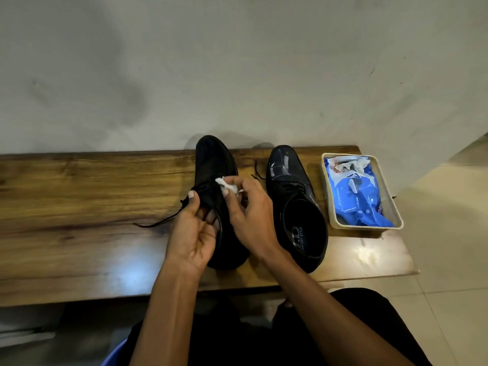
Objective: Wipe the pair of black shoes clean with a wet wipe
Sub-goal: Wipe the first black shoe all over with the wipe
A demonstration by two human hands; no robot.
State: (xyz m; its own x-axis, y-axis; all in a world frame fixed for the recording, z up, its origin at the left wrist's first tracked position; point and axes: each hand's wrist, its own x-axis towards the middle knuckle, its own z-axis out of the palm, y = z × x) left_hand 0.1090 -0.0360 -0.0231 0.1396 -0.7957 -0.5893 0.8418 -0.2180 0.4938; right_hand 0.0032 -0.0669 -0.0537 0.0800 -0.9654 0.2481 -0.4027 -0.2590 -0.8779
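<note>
Currently: left hand (191, 235) is gripping 1 black shoe (212, 165); right hand (252, 220) is pinching wet wipe (227, 185) against its laces, near tabletop (79, 194) far edge.

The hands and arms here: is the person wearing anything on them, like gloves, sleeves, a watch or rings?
Nothing shows on them. The left hand and right hand are bare, with no gloves, and no rings are visible on the fingers. Both forearms are uncovered right down to the bottom of the picture, with no sleeve edge, watch or band in sight. The nails are short and unpainted.
</note>
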